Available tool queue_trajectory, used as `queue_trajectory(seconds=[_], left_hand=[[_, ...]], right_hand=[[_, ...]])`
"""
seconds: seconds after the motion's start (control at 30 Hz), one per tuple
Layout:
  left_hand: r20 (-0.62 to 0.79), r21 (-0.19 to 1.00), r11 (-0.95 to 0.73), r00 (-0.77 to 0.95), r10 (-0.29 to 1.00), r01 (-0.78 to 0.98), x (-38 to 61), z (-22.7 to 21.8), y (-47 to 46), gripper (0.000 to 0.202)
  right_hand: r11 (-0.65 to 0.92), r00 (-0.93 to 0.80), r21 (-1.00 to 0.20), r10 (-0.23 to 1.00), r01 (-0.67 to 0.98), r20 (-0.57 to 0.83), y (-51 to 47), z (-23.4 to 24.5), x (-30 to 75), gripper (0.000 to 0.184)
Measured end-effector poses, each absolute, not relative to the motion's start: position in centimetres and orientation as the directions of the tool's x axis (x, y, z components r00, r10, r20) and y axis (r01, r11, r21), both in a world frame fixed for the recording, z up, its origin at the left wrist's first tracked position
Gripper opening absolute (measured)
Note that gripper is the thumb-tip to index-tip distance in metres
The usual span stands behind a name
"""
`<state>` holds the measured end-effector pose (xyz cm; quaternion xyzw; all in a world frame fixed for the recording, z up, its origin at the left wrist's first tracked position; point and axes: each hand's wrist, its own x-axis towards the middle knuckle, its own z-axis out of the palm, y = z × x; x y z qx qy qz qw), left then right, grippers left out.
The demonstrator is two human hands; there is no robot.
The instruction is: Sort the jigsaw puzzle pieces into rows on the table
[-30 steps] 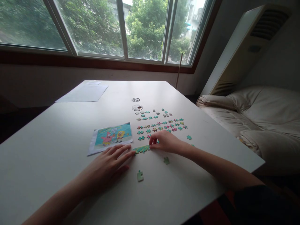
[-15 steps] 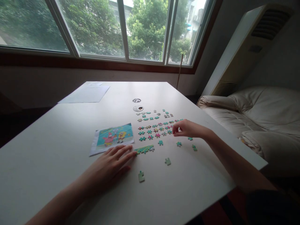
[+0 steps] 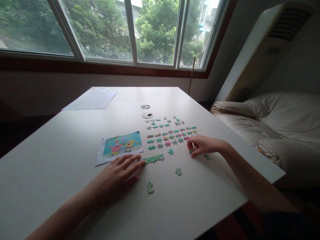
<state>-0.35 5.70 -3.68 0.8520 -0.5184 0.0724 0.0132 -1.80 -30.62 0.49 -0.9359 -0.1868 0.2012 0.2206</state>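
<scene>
My left hand (image 3: 126,168) lies flat with fingers stretched out, its fingertips at the left end of a joined strip of puzzle pieces (image 3: 153,158). Behind that hand is a picture sheet (image 3: 122,145) with cartoon figures on a teal ground. My right hand (image 3: 203,145) is bent in a pinch over a green puzzle piece (image 3: 191,151), thumb and fingers at its edges. Rows of loose puzzle pieces (image 3: 168,144) spread out beyond the strip. Nearer to me lie two separate pale green pieces, an edge piece (image 3: 150,187) and another piece (image 3: 178,171).
All this lies on a white table (image 3: 75,140). Large paper sheets (image 3: 91,100) rest at its far left corner, and two round stickers or discs (image 3: 147,115) sit behind the pieces. A pale sofa (image 3: 282,123) stands to the right, beneath a window-side tall appliance (image 3: 260,50).
My right hand has moved from the rows of loose pieces a little toward me and to the right, down onto the green piece. My left hand has stayed in place.
</scene>
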Motion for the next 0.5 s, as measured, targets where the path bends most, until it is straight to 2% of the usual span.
queue_trajectory(seconds=[0.17, 0.37, 0.5], left_hand=[[0.141, -0.041, -0.465, 0.456, -0.879, -0.884, -0.3, -3.7, 5.8, 0.039], [0.163, -0.017, -0.442, 0.434, -0.886, -0.897, -0.1, -4.0, 5.9, 0.038], [0.161, -0.019, -0.430, 0.422, -0.892, -0.902, -0.1, -4.1, 6.0, 0.037]], right_hand=[[-0.783, 0.823, -0.553, 0.495, 0.283, -0.279, -30.4, 0.7, -1.9, 0.017], [-0.657, 0.867, -0.714, 0.476, 0.241, -0.146, -27.0, 0.1, -1.9, 0.017], [-0.595, 0.881, -0.754, 0.470, 0.276, -0.048, -24.4, -0.5, -2.2, 0.015]])
